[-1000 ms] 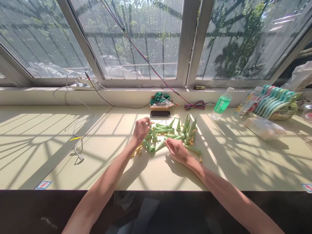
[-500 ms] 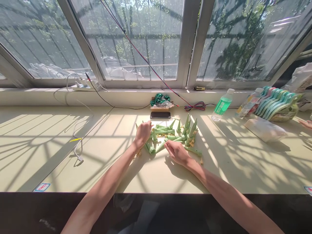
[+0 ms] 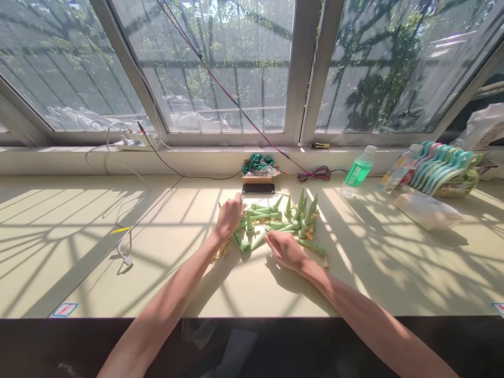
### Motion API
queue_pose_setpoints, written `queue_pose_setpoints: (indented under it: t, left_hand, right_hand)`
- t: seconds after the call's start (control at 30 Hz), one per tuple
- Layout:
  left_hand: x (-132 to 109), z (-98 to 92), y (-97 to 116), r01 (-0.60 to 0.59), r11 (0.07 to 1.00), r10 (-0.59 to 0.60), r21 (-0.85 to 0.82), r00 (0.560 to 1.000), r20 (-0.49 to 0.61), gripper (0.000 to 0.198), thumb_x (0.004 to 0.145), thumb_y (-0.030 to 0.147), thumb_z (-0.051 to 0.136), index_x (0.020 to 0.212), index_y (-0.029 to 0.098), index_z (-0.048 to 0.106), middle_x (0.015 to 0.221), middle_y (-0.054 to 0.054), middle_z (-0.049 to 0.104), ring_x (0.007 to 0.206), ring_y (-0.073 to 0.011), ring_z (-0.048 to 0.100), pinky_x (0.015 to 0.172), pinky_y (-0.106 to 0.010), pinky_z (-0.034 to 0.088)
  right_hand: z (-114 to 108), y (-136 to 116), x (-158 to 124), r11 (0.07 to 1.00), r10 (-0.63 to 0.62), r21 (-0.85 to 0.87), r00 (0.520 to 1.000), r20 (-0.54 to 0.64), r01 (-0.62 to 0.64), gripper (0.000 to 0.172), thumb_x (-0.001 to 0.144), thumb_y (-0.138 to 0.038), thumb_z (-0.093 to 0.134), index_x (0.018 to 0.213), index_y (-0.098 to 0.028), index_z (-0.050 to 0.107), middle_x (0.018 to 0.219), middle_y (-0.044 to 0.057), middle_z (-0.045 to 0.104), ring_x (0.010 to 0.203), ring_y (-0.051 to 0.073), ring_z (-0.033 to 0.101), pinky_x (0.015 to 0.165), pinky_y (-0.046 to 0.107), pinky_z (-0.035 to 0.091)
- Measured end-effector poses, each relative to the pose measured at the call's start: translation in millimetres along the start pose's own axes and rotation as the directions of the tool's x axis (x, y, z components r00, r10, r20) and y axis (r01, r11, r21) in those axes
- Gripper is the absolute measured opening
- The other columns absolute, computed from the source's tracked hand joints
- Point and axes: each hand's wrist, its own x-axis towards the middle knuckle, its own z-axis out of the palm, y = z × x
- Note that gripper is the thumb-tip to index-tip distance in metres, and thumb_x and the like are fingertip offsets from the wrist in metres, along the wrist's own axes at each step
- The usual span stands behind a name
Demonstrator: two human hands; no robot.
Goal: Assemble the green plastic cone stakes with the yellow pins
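Observation:
A pile of light green plastic parts, some long tubes and some pointed cones, lies on the table before me, with small yellowish pieces among them. At the pile's left side is my left hand, its fingers closed; whatever they hold is hidden. My right hand is at the near edge of the pile, thumb and fingers pinched at the upper end of a green tube. Several cones stand upright at the right of the pile. More yellowish pieces lie beside my left wrist.
Behind the pile lie a black phone and a small box with green material. To the right stand a green-labelled bottle, a plastic bag and a row of pastel hoops. A white cable lies left.
My view has shifted slightly. Both hands stay almost in place, the left a touch lower and to the left. Another person's hand at the right edge has gone out of view.

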Motion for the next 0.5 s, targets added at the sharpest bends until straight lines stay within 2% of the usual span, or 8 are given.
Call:
queue_pose_setpoints:
  t: [0.2,0.5]
  left_hand:
    - [0.8,-3.5,2.0,-0.072,0.963,0.063,0.261,0.997,0.043,0.03,0.096,0.017,0.049,0.124,0.008,0.055,0.065,-0.007,0.062,0.059,-0.0223,0.059,0.053,-0.029,0.035]
    - [1.9,-4.2,2.2,-0.124,0.923,0.113,0.365,0.992,0.053,0.034,0.1,0.019,0.04,0.127,0.009,0.057,0.067,-0.008,0.066,0.056,-0.0214,0.059,0.052,-0.027,0.033]
  right_hand:
    - [0.8,0.0,0.5,1.0,-0.003,0.009,1.0,-0.002,0.003,0.027,0.098,-0.026,0.043,0.073,-0.021,0.048,0.061,-0.003,0.042,0.053,0.013,0.037,0.055,0.026,0.03]
    - [0.9,3.4,-0.1,1.0,0.005,0.008,1.0,0.005,-0.005,0.027,0.098,-0.026,0.043,0.071,-0.02,0.047,0.06,-0.003,0.041,0.052,0.013,0.036,0.055,0.026,0.029]
